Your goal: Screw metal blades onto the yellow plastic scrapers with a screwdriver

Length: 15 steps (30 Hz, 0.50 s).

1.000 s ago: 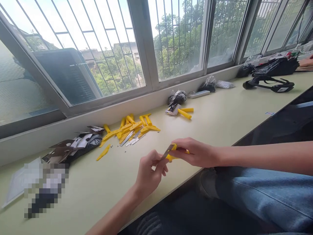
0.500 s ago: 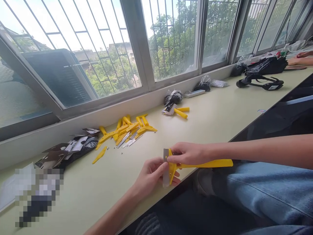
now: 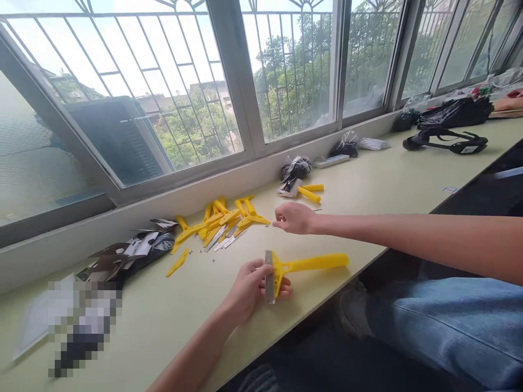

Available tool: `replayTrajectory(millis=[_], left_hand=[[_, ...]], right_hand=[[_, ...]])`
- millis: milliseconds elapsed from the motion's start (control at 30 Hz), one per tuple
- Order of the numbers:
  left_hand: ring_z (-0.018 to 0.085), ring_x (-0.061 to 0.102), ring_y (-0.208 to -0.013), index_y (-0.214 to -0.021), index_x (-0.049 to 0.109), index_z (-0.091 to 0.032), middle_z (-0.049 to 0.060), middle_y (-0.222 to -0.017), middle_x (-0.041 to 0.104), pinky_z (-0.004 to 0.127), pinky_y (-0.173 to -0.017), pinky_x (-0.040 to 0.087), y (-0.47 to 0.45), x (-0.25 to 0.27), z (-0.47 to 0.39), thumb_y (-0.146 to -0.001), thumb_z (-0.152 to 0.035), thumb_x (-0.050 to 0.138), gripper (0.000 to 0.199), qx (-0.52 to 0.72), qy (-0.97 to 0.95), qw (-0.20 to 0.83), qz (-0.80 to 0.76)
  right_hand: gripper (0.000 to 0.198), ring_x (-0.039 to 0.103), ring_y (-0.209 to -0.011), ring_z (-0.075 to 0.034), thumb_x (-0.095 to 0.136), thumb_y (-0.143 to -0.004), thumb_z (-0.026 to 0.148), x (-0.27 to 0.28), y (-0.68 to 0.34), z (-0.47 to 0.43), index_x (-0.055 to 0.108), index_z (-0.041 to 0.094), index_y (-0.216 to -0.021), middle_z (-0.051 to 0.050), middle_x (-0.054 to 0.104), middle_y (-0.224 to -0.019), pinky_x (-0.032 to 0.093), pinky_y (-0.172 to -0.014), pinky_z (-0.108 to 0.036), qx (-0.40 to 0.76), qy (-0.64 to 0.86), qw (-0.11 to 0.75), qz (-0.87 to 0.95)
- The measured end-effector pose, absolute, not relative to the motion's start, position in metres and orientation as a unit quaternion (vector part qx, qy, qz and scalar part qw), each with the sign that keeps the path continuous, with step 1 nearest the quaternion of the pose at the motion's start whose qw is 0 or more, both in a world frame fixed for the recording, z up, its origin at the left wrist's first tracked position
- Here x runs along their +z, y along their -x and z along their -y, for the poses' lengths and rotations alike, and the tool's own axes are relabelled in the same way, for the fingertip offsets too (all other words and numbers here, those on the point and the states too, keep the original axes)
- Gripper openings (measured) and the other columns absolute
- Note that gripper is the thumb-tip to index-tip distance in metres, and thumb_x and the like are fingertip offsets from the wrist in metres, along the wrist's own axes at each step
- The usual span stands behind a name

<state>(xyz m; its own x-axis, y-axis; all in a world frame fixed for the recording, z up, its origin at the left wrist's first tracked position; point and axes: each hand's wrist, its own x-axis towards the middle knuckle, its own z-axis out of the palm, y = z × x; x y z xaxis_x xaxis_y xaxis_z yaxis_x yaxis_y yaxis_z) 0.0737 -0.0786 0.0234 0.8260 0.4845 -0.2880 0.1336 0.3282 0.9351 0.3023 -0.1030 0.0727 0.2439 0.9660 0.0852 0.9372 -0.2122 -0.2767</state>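
Observation:
My left hand [image 3: 249, 286] is closed on a yellow scraper [image 3: 314, 262], its thumb pressed over a flat metal blade [image 3: 269, 291] lying along the scraper's head. The handle points right, above the table's front edge. Farther back, my right hand [image 3: 296, 219] hovers over or rests on the table with fingers curled together. A small shiny bit shows at its fingertips, too small to name. Close to those fingertips lies a tiny metal nut or screw [image 3: 267, 225]. A thin dark rod [image 3: 317, 210] shows just behind the wrist; whether the hand touches it is unclear.
Yellow scraper parts [image 3: 220, 215] and loose blades [image 3: 232, 239] lie piled near the window sill. Left of them are cardboard pieces [image 3: 110, 261] and one yellow piece [image 3: 177, 263]. Two yellow handles [image 3: 309, 194], black bags [image 3: 455, 113] and a black headset [image 3: 445, 141] stand farther right.
My right hand has let go of the scraper and moved up and back toward the small metal parts. My left hand keeps hold of the scraper and blade; the view has tilted slightly.

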Motion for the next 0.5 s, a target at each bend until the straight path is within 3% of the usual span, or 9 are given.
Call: replayTrajectory(millis=[233, 500], left_hand=[[0.024, 0.079, -0.074, -0.099, 0.057, -0.01, 0.023, -0.091, 0.078, 0.034, -0.075, 0.066, -0.072, 0.024, 0.069, -0.093, -0.02, 0.054, 0.011, 0.102, -0.553, 0.772, -0.297], [0.026, 0.079, -0.076, -0.102, 0.051, -0.013, 0.023, -0.089, 0.078, 0.036, -0.076, 0.066, -0.075, 0.025, 0.069, -0.092, -0.016, 0.052, 0.011, 0.081, -0.534, 0.788, -0.297]], right_hand=[[0.034, 0.066, -0.108, -0.023, 0.063, -0.1, 0.037, 0.063, -0.279, 0.026, 0.062, 0.018, -0.128, -0.01, 0.063, -0.129, 0.057, -0.092, -0.044, 0.034, 0.798, 0.092, 0.595], [0.036, 0.066, -0.109, -0.024, 0.064, -0.099, 0.036, 0.064, -0.268, 0.015, 0.061, 0.017, -0.13, -0.011, 0.063, -0.13, 0.057, -0.092, -0.045, 0.009, 0.745, 0.061, 0.664]])
